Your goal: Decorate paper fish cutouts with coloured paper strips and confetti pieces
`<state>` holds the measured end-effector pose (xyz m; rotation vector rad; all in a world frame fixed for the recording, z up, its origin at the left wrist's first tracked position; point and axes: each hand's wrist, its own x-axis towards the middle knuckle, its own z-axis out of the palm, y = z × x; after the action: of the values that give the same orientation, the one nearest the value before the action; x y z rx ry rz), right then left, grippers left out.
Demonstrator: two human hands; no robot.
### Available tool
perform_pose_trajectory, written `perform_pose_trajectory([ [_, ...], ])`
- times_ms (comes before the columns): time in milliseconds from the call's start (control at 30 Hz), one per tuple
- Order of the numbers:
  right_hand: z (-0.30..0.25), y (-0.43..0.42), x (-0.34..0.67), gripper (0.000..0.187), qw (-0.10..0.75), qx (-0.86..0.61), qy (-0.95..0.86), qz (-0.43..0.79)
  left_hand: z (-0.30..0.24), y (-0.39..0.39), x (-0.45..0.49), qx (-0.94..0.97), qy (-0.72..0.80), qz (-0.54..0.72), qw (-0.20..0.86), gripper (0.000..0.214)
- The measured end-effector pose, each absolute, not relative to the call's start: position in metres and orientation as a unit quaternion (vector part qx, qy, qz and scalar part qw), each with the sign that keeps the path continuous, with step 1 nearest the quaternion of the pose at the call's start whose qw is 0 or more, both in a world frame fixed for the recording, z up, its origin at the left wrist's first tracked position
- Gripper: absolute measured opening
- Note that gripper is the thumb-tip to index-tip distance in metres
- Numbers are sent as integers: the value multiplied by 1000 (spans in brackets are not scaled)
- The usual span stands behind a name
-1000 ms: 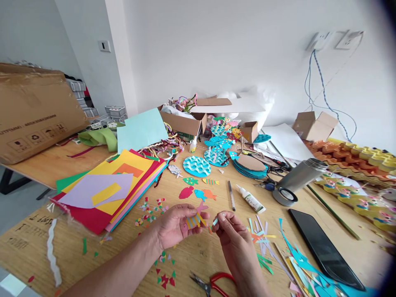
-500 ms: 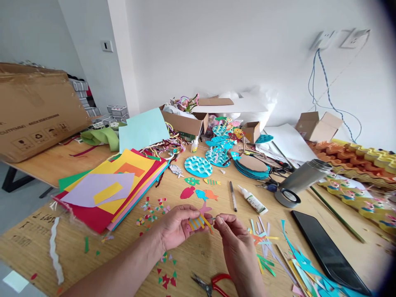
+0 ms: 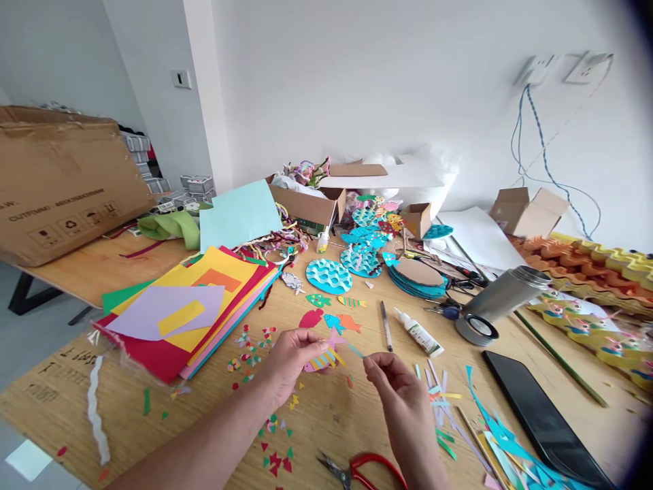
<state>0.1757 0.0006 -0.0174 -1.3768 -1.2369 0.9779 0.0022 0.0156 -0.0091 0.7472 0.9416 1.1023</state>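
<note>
- Left hand (image 3: 290,364): grasping the pink paper fish (image 3: 320,361) in a pinch, thumb on its upper edge; the fish is in front of the wearer, above the tabletop, apparently gripped this way to leave the striped face exposed
- Right hand (image 3: 395,381): thumb and forefinger pinching one end of a light blue strip (image 3: 356,350); the end hold presumably leaves the rest of this narrow piece unobstructed
- Yellow strips on the fish project past its edge, apparently untrimmed
- Loose paper strips (image 3: 449,395) lie right of the right hand, probably for short reach; the glue bottle (image 3: 419,333) and pen (image 3: 386,327) lie beyond it, likely for the same reason
- Red-handled tool (image 3: 352,468) rests near the front edge, between the forearms; its handle is partly covered by the right forearm and its exact type is uncertain
- Left fingers hide part of the fish; whether the strip's free end touches the fish cannot be determined
- Curled fingers of the right hand conceal its palm; contents, if any, not verifiable
- Phone (image 3: 541,415) is cut off at the lower edge
</note>
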Motion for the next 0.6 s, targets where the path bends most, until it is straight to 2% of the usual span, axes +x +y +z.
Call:
perform_pose_trajectory([
  [100, -21, -1, 173, 27, 532, -525, -465, 475, -9, 13, 4, 362, 449, 483, 659, 32],
  [233, -25, -5, 162, 24, 532, -485, -451, 527, -9, 11, 7, 380, 463, 479, 642, 30],
  [600, -35, -9, 154, 26, 549, -495, -415, 530, -11, 8, 11, 384, 458, 474, 646, 35],
])
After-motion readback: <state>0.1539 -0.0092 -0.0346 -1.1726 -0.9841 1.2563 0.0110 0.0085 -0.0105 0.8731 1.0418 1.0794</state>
